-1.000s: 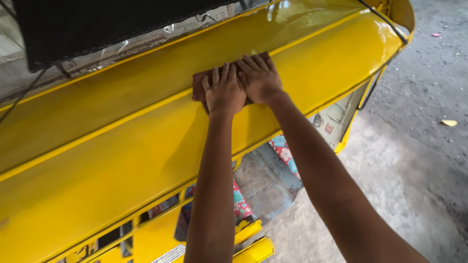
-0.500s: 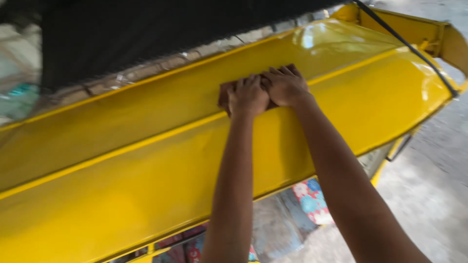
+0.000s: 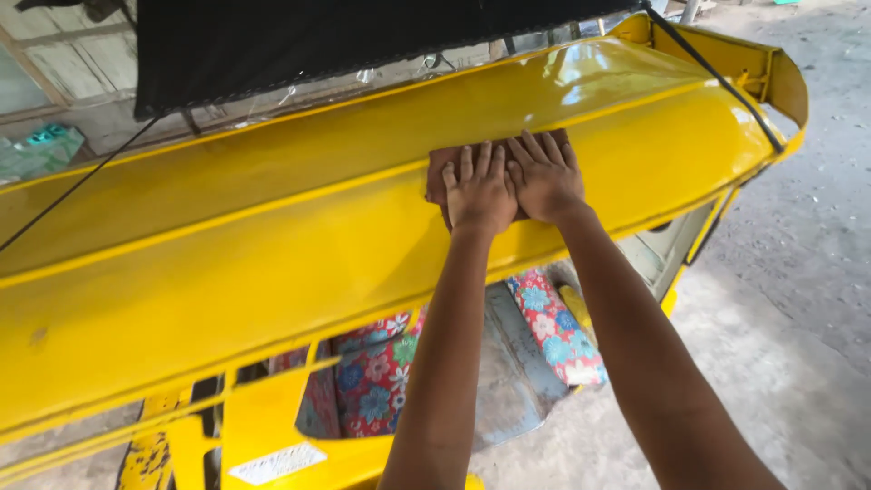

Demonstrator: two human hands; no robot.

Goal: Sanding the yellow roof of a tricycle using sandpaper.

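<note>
Nearest the camera, two bare forearms reach up and away from the lower edge of the view. Below them, inside the vehicle, sit flower-patterned red and blue seat cushions [image 3: 544, 318] and a grey metal floor plate [image 3: 508, 381], framed by yellow painted bars [image 3: 263, 417] at the lower left. To the right lies bare grey concrete ground [image 3: 798, 299], open and unobstructed beside the vehicle.

Farther on, the left hand [image 3: 479, 191] and the right hand [image 3: 544, 177] lie side by side, touching, fingers stretched flat and pointing away. Neither grip is closed around anything; both palms press down on a brown folded cloth [image 3: 440, 172], whose edges show to the left of the left hand and just past the fingertips. The cloth rests on the glossy yellow metal roof panel [image 3: 227, 263], right on the raised crease that runs along its length, roughly midway between the panel's near lip and far edge. The panel stretches wide and bare to both sides of the hands.

Beyond it hangs a black mesh sheet [image 3: 318, 41], with a thin black strap [image 3: 717, 82] crossing the right corner.
</note>
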